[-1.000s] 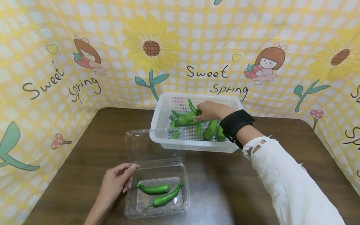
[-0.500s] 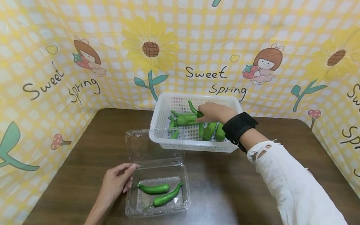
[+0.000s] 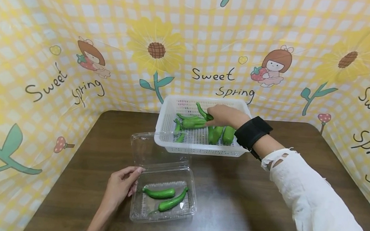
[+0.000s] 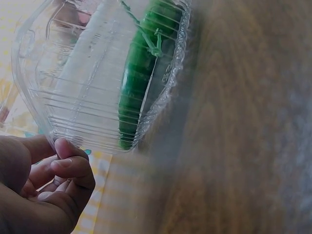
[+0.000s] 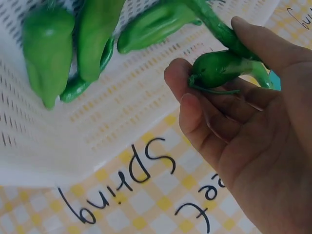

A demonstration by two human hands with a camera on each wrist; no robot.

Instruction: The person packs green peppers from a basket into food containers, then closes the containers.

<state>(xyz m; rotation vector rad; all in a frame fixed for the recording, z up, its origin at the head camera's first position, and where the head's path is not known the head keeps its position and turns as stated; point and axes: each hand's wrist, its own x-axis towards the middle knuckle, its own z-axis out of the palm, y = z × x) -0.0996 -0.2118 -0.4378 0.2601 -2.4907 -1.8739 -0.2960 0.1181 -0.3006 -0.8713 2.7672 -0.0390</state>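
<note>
1. Left hand [image 3: 119, 186]: resting against the left wall of the clear box [image 3: 189, 187], fingers loosely curled, nothing held.
2. Box near the table's [image 3: 263, 192] front edge, left of centre, lid [image 3: 152, 149] hinged back and open; two green peppers [image 3: 165, 198] lying inside. Thin clear plastic, probably light, flexible and easily slid; best steadied at the rim or wall.
3. White basket [image 3: 165, 123] at the middle of the back edge, more peppers [image 3: 217, 134] loose on its perforated floor.
4. Right hand [image 3: 225, 115] inside the basket, thumb and fingers closed around one pepper [image 5: 222, 66] near its stem end, a second slim pepper [image 5: 214, 27] touching the thumb.
5. Held pepper: smooth and glossy, likely light, firm but bruisable, a little slippery; safest taken around the thick part close to the stem, not by the thin stalk.
6. Black strap [image 3: 252, 131] on the right wrist, white sleeve [image 3: 307, 203] behind it.
7. Backdrop [image 3: 65, 32] print readable: "Sweet Spring", repeated left, centre and right; no brand seen on box or basket.
</note>
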